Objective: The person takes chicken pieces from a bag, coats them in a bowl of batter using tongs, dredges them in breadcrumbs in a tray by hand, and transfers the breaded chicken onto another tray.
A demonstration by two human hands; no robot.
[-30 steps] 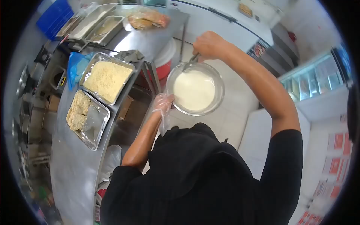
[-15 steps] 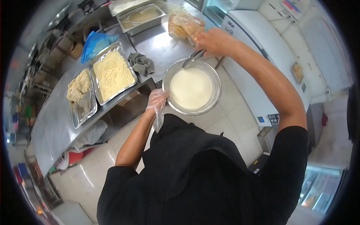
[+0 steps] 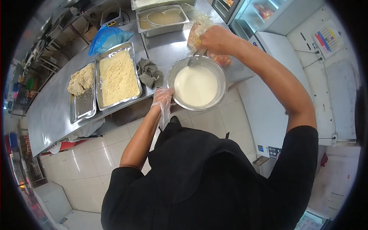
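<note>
A round metal bowl (image 3: pixel 171 100) holds pale, creamy batter (image 3: pixel 195 85). My left hand (image 3: pixel 163 96), in a clear plastic glove, is closed on the bowl's near-left rim. My right hand (image 3: pixel 216 40), bare, grips what look like metal tongs (image 3: pixel 194 59) over the bowl's far rim. Their lower end reaches down to the batter's edge, and the fingers partly hide the upper end. Just behind the right hand lies a clear plastic bag (image 3: pixel 196 32) with orange-looking food in it.
Left on the steel counter (image 3: pixel 50 115) are a tray of yellowish crumbs (image 3: pixel 119 78), another tray with coated pieces (image 3: pixel 82 79), a grey cloth (image 3: pixel 149 72) and a blue bag (image 3: pixel 109 39). A steel pan (image 3: pixel 165 27) with a strainer stands behind. A white freezer (image 3: pixel 264 96) stands right.
The view has shifted, and the bowl now appears close against the counter's edge. Both hands keep their grips; the tongs' lower end stays near the far rim.
</note>
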